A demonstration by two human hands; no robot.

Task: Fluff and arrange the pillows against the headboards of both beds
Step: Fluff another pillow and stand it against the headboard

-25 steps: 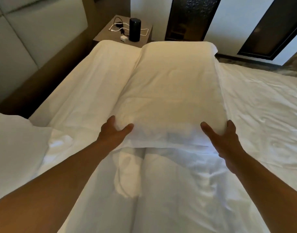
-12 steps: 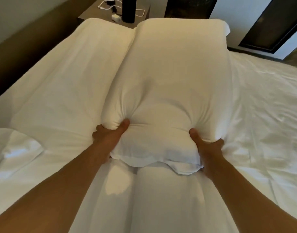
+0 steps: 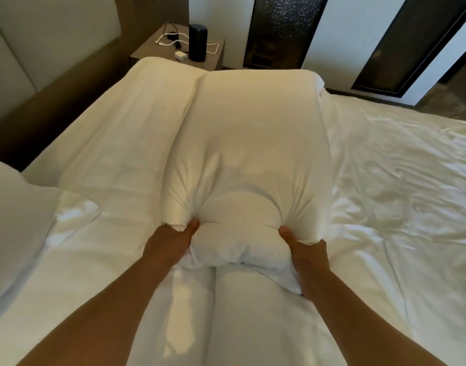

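Two pillows lie side by side on this bed, and neither is up against the headboard [image 3: 49, 46] yet, so the job looks early on. Left hand [image 3: 171, 240] and right hand [image 3: 304, 249] each have a clenched grip on the near end of the right pillow [image 3: 253, 143], thumbs dug in, fabric bunched into tight folds round each fist. I'd call this mid-fluff: squeezing the filling, not yet placing.

Pillow looks soft and well stuffed. It's plain white, long, running from the hands at 6 o'clock away toward 12. Near end is pinched into a rounded bulge between the fists, w/ creases fanning out; the far end stays smooth and squared. Its left edge touches the 2nd pillow [image 3: 126, 133] at 10 o'clock, which lies flat and looks untouched.

Still left, as I judge it: finish plumping this one, do the other, stand both at the headboard off at 10–11 o'clock. White bedding [image 3: 398, 194] at 3 o'clock is rumpled. A white mound [image 3: 12, 215] at 9 o'clock may be another pillow; can't tell. 2nd bed isn't clearly in view, so that half is unknown. Bedside table [image 3: 150, 52] at 12 holds a dark cylinder [image 3: 197, 42] & cables.
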